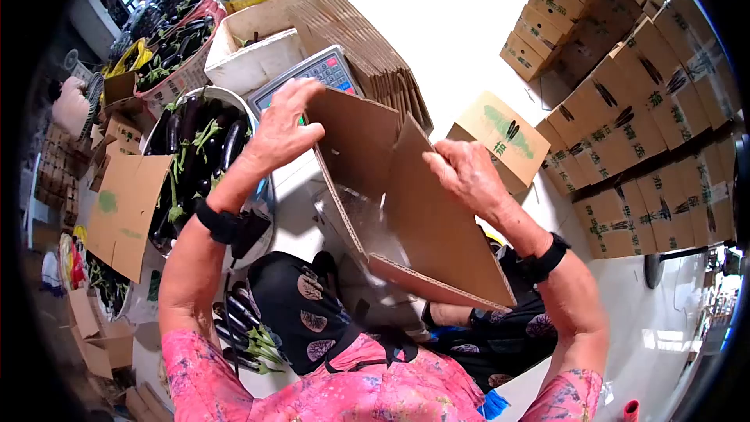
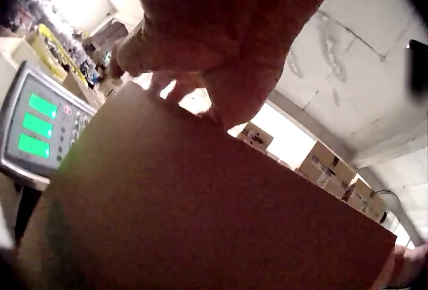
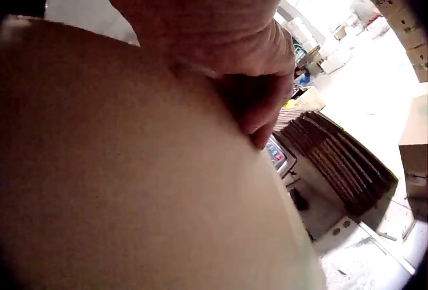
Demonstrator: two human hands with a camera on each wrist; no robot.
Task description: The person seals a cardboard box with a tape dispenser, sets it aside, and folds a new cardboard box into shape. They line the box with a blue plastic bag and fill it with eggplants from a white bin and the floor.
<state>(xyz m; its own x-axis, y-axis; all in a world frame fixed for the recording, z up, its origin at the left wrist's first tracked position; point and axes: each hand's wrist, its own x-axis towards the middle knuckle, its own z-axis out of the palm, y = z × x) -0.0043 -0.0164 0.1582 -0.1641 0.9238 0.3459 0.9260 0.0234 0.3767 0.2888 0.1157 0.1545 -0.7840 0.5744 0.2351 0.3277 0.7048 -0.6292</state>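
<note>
Held above the person's lap in the head view is a partly unfolded cardboard box (image 1: 445, 219), its inside facing up. The left hand (image 1: 287, 129) grips the upper left edge of the box, thumb on one side and fingers over the top. On the opposite edge the right hand (image 1: 469, 176) pinches a panel between thumb and fingers. Both wrist views show the cardboard filling the lower part, with the left hand (image 2: 214, 42) and right hand (image 3: 221, 29) at its edge. Just behind the left hand is a digital scale (image 1: 332, 70) with lit green displays.
A white bucket of eggplants (image 1: 195, 148) stands at the left, with more eggplants (image 1: 250, 328) on the floor by the knee. Behind the box lies a stack of flattened cartons (image 1: 359, 47). Printed cartons (image 1: 625, 133) are piled at the right, near a single carton (image 1: 504, 133).
</note>
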